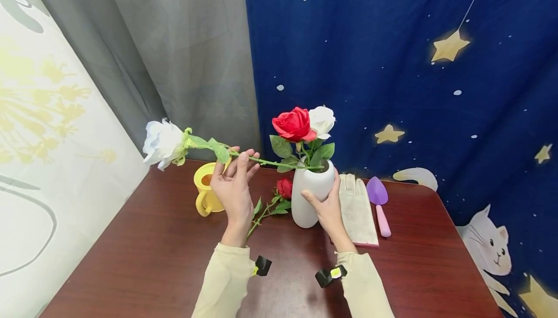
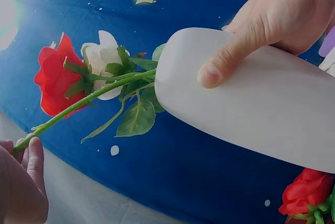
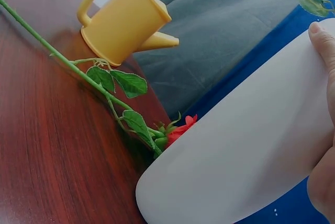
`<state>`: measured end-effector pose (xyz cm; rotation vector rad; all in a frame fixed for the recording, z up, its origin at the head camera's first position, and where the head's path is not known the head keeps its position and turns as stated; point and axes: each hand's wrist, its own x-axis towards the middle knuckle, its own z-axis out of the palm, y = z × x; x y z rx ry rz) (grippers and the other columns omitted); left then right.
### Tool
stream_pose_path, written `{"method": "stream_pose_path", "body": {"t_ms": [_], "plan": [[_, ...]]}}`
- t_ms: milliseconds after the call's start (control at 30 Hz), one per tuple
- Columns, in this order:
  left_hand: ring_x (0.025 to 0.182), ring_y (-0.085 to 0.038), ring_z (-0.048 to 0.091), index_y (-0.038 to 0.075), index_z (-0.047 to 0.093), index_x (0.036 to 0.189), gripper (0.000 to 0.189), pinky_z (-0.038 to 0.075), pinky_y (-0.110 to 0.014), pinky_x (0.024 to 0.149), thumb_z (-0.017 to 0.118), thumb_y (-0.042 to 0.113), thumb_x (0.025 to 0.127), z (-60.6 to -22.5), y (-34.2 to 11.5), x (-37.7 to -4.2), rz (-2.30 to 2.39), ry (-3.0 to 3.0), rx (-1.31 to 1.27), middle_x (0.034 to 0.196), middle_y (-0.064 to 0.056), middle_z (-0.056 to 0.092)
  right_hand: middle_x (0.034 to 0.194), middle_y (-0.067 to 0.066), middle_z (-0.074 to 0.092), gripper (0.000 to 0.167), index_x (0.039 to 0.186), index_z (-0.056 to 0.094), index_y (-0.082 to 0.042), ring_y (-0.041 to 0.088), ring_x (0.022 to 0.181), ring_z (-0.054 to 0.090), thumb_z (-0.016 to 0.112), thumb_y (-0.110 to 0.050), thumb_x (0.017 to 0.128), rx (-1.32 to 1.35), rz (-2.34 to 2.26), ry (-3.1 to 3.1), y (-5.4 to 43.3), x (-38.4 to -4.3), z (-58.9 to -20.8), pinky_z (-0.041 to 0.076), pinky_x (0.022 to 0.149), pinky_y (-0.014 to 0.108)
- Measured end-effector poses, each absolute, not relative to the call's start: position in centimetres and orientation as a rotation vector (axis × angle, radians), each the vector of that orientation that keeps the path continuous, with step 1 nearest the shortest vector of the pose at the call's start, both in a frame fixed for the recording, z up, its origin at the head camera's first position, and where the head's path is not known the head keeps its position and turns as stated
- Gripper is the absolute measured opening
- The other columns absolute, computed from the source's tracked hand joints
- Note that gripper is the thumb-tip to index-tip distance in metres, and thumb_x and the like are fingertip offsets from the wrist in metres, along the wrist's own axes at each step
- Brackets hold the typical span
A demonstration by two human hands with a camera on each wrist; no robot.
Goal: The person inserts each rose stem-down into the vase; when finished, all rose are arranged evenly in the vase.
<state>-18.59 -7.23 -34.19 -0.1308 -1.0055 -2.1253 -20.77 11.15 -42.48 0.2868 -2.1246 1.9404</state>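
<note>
Two hands grip separate things. The left hand [image 1: 234, 189] pinches the green stem of a white rose [image 1: 164, 143] between thumb and fingers, the other fingers loosely bent. This flower lies sideways above the worktop [image 1: 144, 245], bloom out to the left, stem end at the mouth of a white vase [image 1: 310, 192]. The right hand [image 1: 330, 207] wraps that vase, thumb on the near side, fingers reaching round the right side and partly hidden. A red rose [image 1: 293, 124] and a second white rose [image 1: 321, 121] stand in it. Left of its base lies another red rose [image 1: 285, 188], with a yellow watering can [image 1: 213, 198] farther left. To the right are a pale glove [image 1: 356, 214] and, just beside it, a purple-bladed trowel [image 1: 378, 193]. Blue and grey curtains hang behind.
</note>
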Motion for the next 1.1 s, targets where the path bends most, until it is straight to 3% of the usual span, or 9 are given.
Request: {"method": "stream_pose_path", "body": {"t_ms": [400,733,1100], "plan": [[0.079,-0.031,0.067,-0.004,0.059,0.096,0.018,0.053,-0.043,0.070,0.069,0.004,0.083,-34.3,-5.9,-19.1,-2.127,-1.084,-0.146,0.087,-0.023,0.067,0.140,0.011,0.030,0.095,0.148,0.007,-0.020,0.029,0.118,0.038,0.074,-0.015,0.080,0.263,1.936,-2.154,11.3,-20.9,-42.7,0.032,0.096,0.053],[0.079,-0.032,0.067,-0.005,0.059,0.089,0.019,0.053,-0.044,0.069,0.072,0.006,0.081,-34.8,-4.7,-19.3,-2.112,-1.152,-0.128,0.086,-0.023,0.067,0.137,0.000,0.033,0.094,0.144,0.011,-0.040,0.023,0.116,0.041,0.077,-0.024,0.078,0.244,1.902,-2.138,11.5,-22.3,-45.2,0.036,0.095,0.051],[0.079,-0.031,0.067,-0.006,0.061,0.089,0.022,0.053,-0.043,0.070,0.072,0.011,0.081,-35.5,-4.1,-20.1,-2.110,-1.216,-0.106,0.087,-0.022,0.068,0.138,0.001,0.034,0.095,0.145,0.012,-0.036,0.023,0.115,0.041,0.077,-0.021,0.078,0.271,1.899,-2.105,11.5,-22.4,-45.2,0.035,0.094,0.046]]}}
